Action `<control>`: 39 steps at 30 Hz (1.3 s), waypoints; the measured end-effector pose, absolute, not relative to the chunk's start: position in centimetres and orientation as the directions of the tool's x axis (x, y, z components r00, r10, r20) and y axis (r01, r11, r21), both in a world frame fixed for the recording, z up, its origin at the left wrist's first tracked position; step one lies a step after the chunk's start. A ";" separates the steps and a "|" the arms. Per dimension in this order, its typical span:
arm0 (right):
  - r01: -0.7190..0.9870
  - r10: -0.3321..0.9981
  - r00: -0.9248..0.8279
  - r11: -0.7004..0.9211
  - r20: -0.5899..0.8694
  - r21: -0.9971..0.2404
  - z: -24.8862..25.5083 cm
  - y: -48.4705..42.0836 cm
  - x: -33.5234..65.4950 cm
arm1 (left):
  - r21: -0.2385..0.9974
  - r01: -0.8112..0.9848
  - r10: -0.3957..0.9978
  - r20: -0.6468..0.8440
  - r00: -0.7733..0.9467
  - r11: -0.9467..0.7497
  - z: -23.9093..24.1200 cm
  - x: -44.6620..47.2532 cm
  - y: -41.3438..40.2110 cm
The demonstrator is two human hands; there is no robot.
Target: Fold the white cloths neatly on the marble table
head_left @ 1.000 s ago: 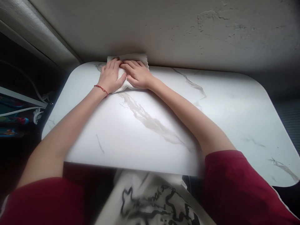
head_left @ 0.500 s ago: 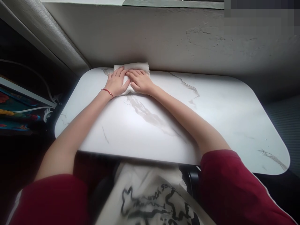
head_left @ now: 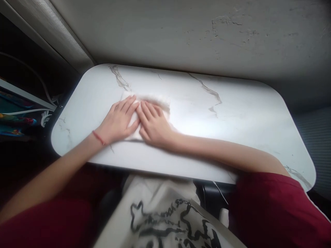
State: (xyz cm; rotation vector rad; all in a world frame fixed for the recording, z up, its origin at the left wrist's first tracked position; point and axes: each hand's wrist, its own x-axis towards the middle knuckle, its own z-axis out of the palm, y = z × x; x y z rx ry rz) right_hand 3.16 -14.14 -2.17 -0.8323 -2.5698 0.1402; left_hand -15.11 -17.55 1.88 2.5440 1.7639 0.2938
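Observation:
Both of my hands lie flat, side by side, on a white cloth (head_left: 160,102) on a white marble-patterned table (head_left: 232,113). My left hand (head_left: 117,120) has its fingers stretched out over the cloth's left part; a red string bracelet is on that wrist. My right hand (head_left: 152,124) presses down just to its right, fingers straight and pointing away from me. The cloth is mostly hidden under the hands; only its far edge and right end show. It sits near the table's front left part.
A grey plaster wall (head_left: 207,34) runs along the table's far edge. To the left are a dark gap, a window frame (head_left: 43,31) and colourful items (head_left: 15,120). My lap with a white printed garment (head_left: 160,217) is below the front edge.
Both hands have drawn the cloth from the table's far edge by the wall toward me, to near the front edge. The hands stayed flat on it.

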 end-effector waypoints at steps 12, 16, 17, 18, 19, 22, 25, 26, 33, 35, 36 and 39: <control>0.255 0.268 -0.929 0.963 0.254 -0.086 -0.4 -16.4 -3.6 | 0.011 0.994 0.989 0.103 -0.106 0.106 2.7 -17.2 -25.2; 0.224 0.210 -0.966 0.971 0.152 0.081 0.0 -13.9 -6.7 | -0.003 0.980 0.979 0.058 -0.197 0.198 3.3 -19.4 -23.0; 0.202 0.185 -0.974 0.970 0.128 0.137 -0.3 -13.1 -7.5 | -0.018 0.979 0.978 0.047 -0.202 0.203 3.4 -19.8 -22.3; 0.166 0.149 -0.984 0.967 0.099 0.194 -0.8 -12.2 -8.4 | -0.037 0.979 0.979 0.033 -0.201 0.203 3.5 -20.1 -21.7; 0.118 0.107 -0.993 0.961 0.060 0.249 -1.4 -11.2 -9.3 | -0.058 0.978 0.979 0.020 -0.201 0.202 3.7 -20.4 -21.0; -0.079 -0.032 -0.990 0.931 -0.136 0.357 -3.5 -7.4 -11.9 | -0.122 0.971 0.977 -0.036 -0.209 0.203 4.2 -21.1 -18.6; -0.192 -0.077 -0.954 0.899 -0.290 0.394 -4.5 -3.9 -13.4 | -0.165 0.970 0.977 -0.088 -0.197 0.181 4.7 -21.6 -15.8; -0.177 -0.057 -0.956 0.893 -0.287 0.414 -4.4 -3.0 -13.5 | -0.168 0.971 0.978 -0.091 -0.189 0.172 4.8 -21.7 -14.8; 0.365 0.262 -0.892 0.898 0.368 0.246 -1.8 0.6 -11.1 | -0.093 0.979 0.976 -0.107 -0.189 0.179 4.9 -20.7 -7.0; 0.396 0.294 -0.843 0.906 0.450 0.151 -1.8 1.9 -10.4 | -0.067 0.980 0.975 -0.107 -0.196 0.190 4.9 -19.8 -5.0; 0.400 0.303 -0.832 0.908 0.465 0.124 -1.9 2.7 -10.1 | -0.055 0.979 0.974 -0.102 -0.200 0.196 4.9 -19.4 -4.2; 0.413 0.331 -0.824 0.907 0.460 0.088 -2.6 4.9 -9.3 | -0.016 0.978 0.976 -0.065 -0.208 0.207 4.4 -18.6 -2.2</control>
